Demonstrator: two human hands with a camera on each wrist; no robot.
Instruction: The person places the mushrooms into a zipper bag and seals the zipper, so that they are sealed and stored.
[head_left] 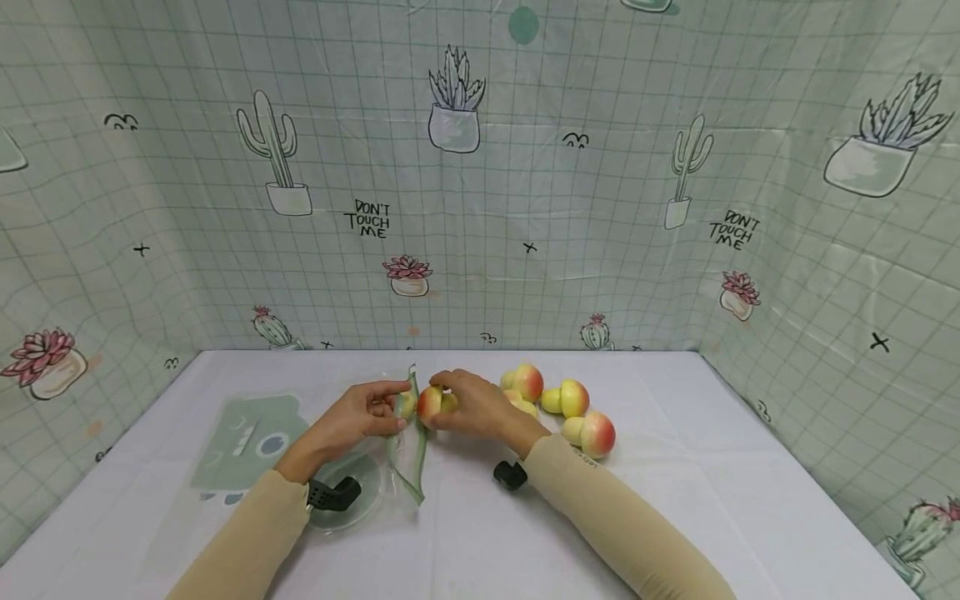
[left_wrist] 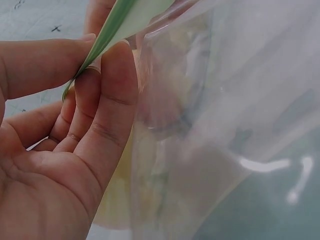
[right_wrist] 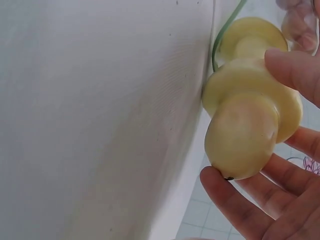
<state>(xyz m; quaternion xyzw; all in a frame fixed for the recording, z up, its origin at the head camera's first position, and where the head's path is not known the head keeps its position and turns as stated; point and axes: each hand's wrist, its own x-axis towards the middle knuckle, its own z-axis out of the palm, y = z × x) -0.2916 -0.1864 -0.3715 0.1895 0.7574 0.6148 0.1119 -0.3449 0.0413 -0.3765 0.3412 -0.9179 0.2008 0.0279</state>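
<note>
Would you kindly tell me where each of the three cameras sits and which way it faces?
Head: on the person's head, facing forward and down over the white table to the patterned backdrop; both sleeves, left hand and right hand show.
Left wrist: on that wrist, facing the left thumb and fingers, which pinch the green edge of a clear bag.
Right wrist: on that wrist, facing the right thumb and fingers, which hold a mushroom-shaped piece.
Shared: head and right wrist views both show that held piece.
</note>
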